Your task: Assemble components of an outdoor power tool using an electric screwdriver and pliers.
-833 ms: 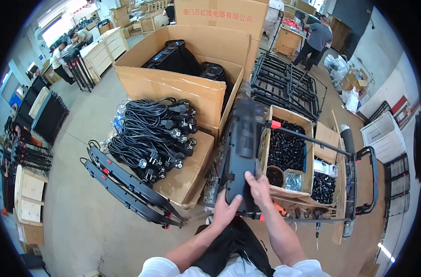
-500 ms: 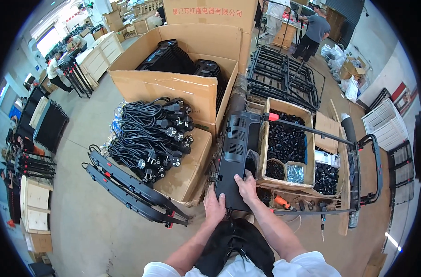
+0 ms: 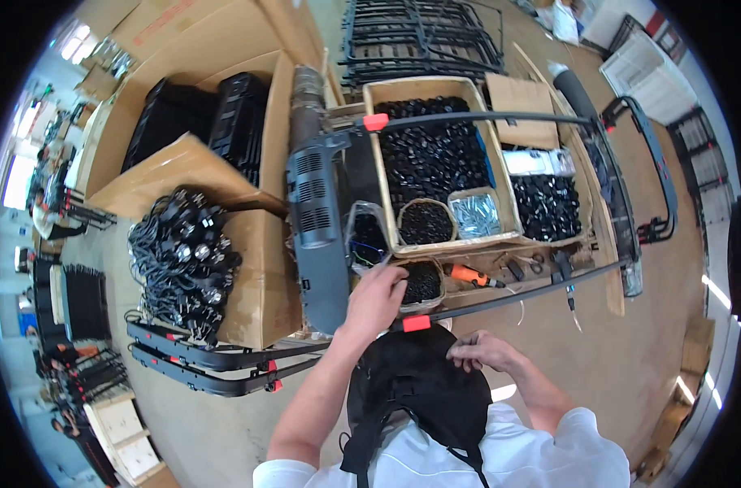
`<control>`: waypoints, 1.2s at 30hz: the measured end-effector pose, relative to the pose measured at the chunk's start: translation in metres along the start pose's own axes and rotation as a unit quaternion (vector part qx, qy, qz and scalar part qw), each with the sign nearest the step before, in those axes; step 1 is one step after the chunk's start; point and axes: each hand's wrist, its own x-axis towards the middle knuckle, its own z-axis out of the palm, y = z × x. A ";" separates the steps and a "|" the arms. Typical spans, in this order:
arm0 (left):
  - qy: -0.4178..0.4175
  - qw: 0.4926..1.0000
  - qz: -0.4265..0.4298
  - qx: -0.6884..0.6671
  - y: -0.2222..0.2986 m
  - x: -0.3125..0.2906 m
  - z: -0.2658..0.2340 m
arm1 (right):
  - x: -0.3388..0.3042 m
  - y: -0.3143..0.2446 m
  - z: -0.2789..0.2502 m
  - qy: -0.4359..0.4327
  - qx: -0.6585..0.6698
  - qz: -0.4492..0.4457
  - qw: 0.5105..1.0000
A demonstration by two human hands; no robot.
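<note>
Black vented housing is lying by itself now, grilles up, just left of the wooden crate, nothing holding it. I'm driving from afar and only have the head view, so here's what I get. Half a second ago both hands were on its near end; now they've let go and split up, so the work has moved off the housing and over to the small parts. My left hand is at the near round tub of little black bits, fingers bent over its rim; can't tell if it's pinched any. My right hand hangs half curled over the black apron, and I can't tell if something's tucked in there either.

Quick count: one housing with three grilles, two round tubs, one orange driver, two red clips on the rails, two black units showing in the carton. Plugs? Too tangled, gave up.
</note>
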 end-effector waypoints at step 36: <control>-0.399 0.862 -0.247 -0.191 -0.146 0.110 0.177 | 0.060 0.118 -0.057 0.336 0.626 -0.300 0.637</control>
